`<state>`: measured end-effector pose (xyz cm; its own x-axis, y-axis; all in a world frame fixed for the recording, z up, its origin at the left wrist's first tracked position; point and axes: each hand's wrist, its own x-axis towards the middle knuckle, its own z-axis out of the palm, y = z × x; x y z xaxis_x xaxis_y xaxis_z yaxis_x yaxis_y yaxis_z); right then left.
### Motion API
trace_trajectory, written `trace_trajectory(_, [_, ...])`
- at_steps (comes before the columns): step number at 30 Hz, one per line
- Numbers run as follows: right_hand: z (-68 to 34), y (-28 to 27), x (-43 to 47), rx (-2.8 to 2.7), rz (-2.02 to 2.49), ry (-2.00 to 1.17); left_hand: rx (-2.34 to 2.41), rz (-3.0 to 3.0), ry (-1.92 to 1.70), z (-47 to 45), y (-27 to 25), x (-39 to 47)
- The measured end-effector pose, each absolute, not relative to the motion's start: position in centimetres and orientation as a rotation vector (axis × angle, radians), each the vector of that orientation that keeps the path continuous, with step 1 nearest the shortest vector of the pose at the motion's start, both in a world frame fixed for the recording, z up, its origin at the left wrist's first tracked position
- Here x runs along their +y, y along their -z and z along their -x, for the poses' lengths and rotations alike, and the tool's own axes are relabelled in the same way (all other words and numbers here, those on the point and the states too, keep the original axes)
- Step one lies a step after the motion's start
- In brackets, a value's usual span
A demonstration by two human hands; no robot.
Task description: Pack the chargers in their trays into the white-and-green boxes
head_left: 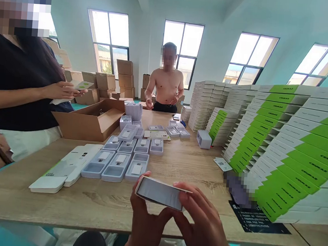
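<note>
"Grip state, quick?"

"Left grip [146, 217] and right grip [206, 219] both clamped on one small white box [159, 193]. Thumbs along the lower edge."

"Box location?"

"Held up in front of the wearer, over the near edge of the tabletop [90, 206]. Pale gray end toward the camera, thin flap poking out at the right."

"Anything in the way?"

"Straight ahead, just past the box: gray trays [115, 174] in rows, several with a white piece inside. Nearest one sits close behind the left grip."

"Left side?"

"Flat white sleeves [55, 173] overlapping beside the trays. Behind them, an open carton [86, 125], flaps out, hiding part of the far side. Person [18, 79] in a dark top stands there with a white-and-green package [84, 85]."

"Right?"

"Crowded. Tall stacks of white-and-green boxes [287, 165] wall off that side. At their foot: black printed sheet [258, 221], pixelated purple item [238, 186], can't tell what, and a small white card [223, 164]. Gray tray on its side [204, 139] further back."

"Far end?"

"Second person [166, 87], shirtless, facing us across the tabletop. Brown cartons [125, 73] piled behind, by the windows [111, 33]."
</note>
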<state>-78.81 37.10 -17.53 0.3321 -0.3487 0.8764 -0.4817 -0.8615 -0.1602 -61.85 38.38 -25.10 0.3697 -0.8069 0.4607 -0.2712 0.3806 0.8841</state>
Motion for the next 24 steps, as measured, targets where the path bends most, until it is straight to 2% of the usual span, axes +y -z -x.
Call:
trace_trajectory(3, [80.3, 21.5, 37.2, -0.989, -2.430, -1.757, -1.161, -1.156, 0.445, 60.7, 26.6, 41.1])
trace_trajectory(8, [82.1, 24.9, 37.1, -1.166, -2.621, -1.638, -1.468, -0.972, 0.358, 57.2, 27.1, 41.7])
trace_trajectory(12, [81.9, 24.4, 36.3, -0.979, -2.744, -1.530, -1.794, -1.002, 0.151, 55.3, 25.5, 40.4])
trace_trajectory(16, [81.4, 23.4, 35.5, -0.789, -2.851, -1.490, -1.963, -1.013, 0.094, 54.1, 23.9, 40.0])
trace_trajectory(24, [81.2, 21.7, 35.1, -0.509, -2.860, -1.513, -1.939, -0.901, 0.109, 54.8, 21.5, 40.2])
